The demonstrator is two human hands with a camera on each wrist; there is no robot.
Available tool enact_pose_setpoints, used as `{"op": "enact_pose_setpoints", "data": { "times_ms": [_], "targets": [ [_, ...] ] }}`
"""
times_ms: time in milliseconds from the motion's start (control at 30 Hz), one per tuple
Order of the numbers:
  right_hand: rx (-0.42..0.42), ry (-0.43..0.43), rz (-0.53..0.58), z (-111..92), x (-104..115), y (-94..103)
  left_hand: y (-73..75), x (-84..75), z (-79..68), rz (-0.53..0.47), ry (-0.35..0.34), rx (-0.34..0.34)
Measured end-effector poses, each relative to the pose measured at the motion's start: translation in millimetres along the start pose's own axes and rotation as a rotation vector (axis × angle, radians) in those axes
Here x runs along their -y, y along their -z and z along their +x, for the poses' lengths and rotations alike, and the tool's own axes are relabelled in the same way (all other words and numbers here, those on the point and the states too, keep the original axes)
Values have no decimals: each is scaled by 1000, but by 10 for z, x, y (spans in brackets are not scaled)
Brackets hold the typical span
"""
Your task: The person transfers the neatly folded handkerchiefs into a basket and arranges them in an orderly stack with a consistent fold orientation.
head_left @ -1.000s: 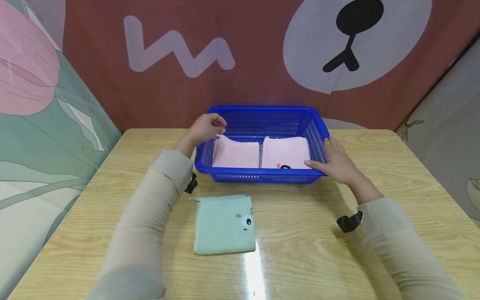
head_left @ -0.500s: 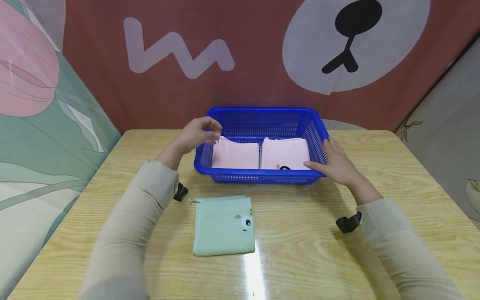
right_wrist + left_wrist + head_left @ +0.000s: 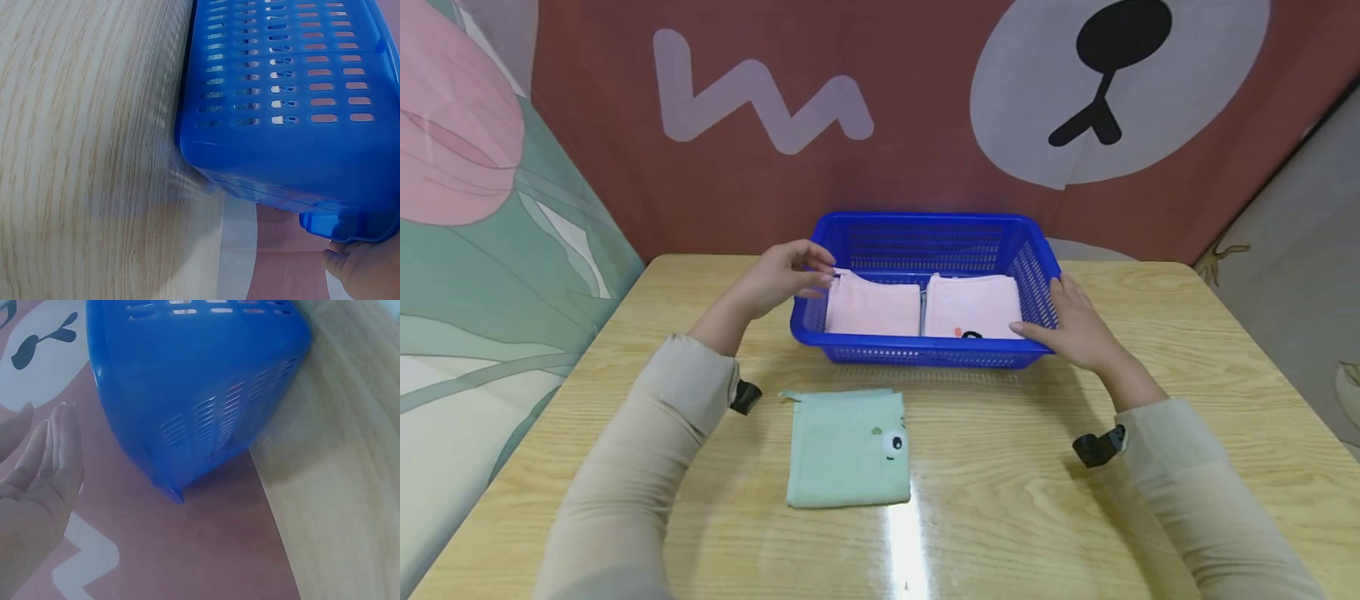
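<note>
A blue plastic basket stands near the back of the table. Two folded pink towels, a left one and a right one, lie side by side inside it. My left hand hovers by the basket's left rim, fingers loosely bent and holding nothing; the left wrist view shows it apart from the basket. With the thumb over the rim and the fingers along the outside, my right hand grips the basket's right end. A folded green towel with an embroidered face lies in front of the basket.
The wooden table reaches back to a reddish-brown cloth backdrop close behind the basket. Printed cloths hang at the left and right sides. A small black device is worn at the right wrist, another at the left.
My left hand has drawn back from over the left pink towel, moving left and slightly toward me. The right hand, basket and towels stay in place.
</note>
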State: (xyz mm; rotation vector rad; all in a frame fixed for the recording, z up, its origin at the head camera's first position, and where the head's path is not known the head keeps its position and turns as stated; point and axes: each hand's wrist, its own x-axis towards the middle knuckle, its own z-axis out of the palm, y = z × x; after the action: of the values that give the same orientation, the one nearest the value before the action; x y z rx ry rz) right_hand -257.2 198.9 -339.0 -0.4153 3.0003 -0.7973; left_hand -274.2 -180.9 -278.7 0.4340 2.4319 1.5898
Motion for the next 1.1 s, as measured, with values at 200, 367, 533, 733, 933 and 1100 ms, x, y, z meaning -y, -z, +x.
{"op": "enact_pose_setpoints", "data": {
  "times_ms": [200, 367, 533, 733, 933, 1100],
  "targets": [
    [13, 5, -19, 15, 21, 8, 18, 55, -80, -16, 29, 3],
    [17, 2, -17, 20, 29, 4, 17, 83, -141, -3, 14, 5],
    [19, -5, -13, 16, 26, 5, 12, 96, -186, -7, 6, 29],
    [16, -15, -19, 14, 8, 15, -18, 98, -242, -34, -14, 60],
    [15, -19, -15, 3, 11, 16, -28, 122, -307, -24, -30, 66],
    [18, -24, -17, 3, 8, 24, -43, 136, -356, -24, -34, 74]
  ]
}}
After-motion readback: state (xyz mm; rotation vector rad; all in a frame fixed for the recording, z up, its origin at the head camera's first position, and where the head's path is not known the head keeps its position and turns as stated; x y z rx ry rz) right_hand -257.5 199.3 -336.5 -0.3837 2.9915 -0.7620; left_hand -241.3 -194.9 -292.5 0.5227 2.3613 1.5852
